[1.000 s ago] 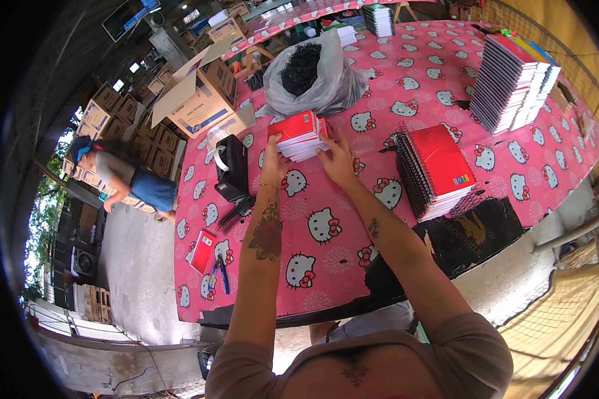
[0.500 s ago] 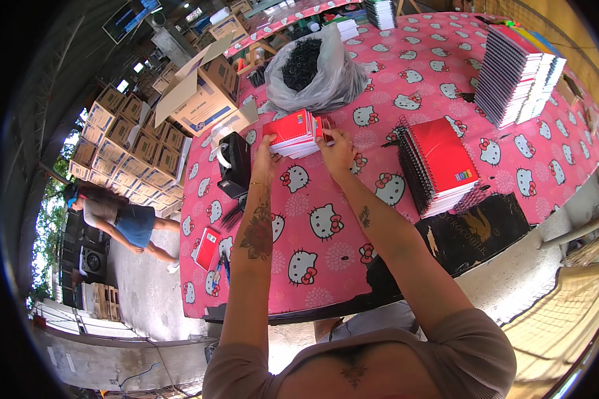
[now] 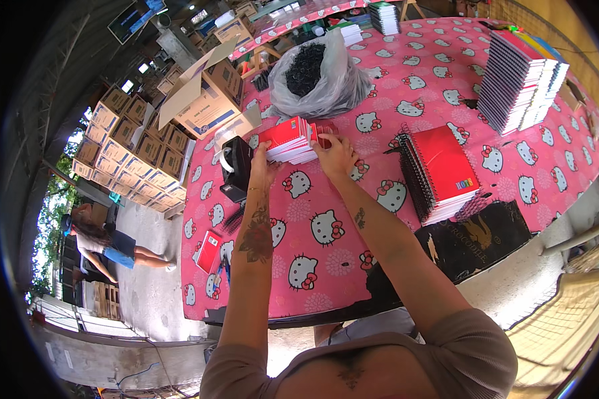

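Note:
A thick stack of small red notebooks (image 3: 284, 135) with white page edges rests on the pink cat-print table cover (image 3: 343, 229), between my two hands. My left hand (image 3: 262, 161) grips the stack's left end, thumb on the red cover. At the right end, my right hand (image 3: 337, 157) closes its fingers on the notebooks there, and the books lean apart slightly. Some fingertips are hidden behind the stack. Just left of my left hand stands a black tape dispenser (image 3: 237, 171). Farther right lies a pile of larger red spiral notebooks (image 3: 442, 163).
Behind the stack sits a plastic bag (image 3: 343, 83) of black coils. An open cardboard box (image 3: 206, 100) stands at the table's left. A tall pile of spiral notebooks (image 3: 522, 83) rises far right. One small red notebook (image 3: 208, 251) lies near left. A person (image 3: 103, 241) bends beyond the table.
The view has shifted slightly. My right hand has moved a little at the stack's right end, where the notebooks now lean apart more. The person at the left has bent forward.

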Demonstrator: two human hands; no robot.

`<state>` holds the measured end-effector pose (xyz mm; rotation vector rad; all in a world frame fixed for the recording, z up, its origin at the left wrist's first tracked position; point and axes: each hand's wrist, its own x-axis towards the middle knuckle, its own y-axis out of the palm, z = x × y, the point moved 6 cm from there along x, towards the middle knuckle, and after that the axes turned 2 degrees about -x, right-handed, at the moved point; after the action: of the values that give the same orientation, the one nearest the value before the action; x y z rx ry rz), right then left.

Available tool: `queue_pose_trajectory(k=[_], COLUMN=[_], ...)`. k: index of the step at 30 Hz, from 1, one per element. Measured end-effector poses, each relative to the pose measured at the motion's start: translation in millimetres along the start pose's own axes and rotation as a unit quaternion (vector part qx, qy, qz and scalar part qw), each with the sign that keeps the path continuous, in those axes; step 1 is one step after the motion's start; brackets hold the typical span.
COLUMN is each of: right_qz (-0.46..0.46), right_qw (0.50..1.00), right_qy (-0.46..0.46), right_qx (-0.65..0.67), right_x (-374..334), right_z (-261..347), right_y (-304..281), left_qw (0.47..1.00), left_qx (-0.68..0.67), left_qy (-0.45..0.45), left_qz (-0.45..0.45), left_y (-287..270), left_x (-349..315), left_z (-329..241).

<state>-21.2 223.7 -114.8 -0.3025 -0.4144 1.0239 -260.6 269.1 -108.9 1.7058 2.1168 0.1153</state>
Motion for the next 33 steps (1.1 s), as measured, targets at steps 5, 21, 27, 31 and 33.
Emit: queue_pose_trajectory(k=[5, 21, 27, 31, 33], right_qz=[0.003, -0.071, -0.086, -0.136, -0.066], right_qw=[0.998, 0.989, 0.988, 0.982, 0.971], right_qy=[0.049, -0.116, -0.113, -0.08, -0.051], right_qx=[-0.031, -0.051, -0.06, 0.106, 0.223], right_x=[6, -4, -7, 3, 7], right_z=[6, 3, 3, -10, -24], right_y=[1, 21, 20, -7, -25], left_qw=[0.999, 0.999, 0.995, 0.989, 0.981], left_qx=[0.05, 0.033, -0.012, -0.022, -0.03], left_qy=[-0.008, 0.025, 0.065, 0.143, 0.188], left_qz=[0.006, -0.027, -0.068, 0.0, 0.04], left_y=[-5, -13, -23, -8, 8], left_x=[0, 12, -30, -87, -126], left_z=[-13, -14, -42, -57, -49])
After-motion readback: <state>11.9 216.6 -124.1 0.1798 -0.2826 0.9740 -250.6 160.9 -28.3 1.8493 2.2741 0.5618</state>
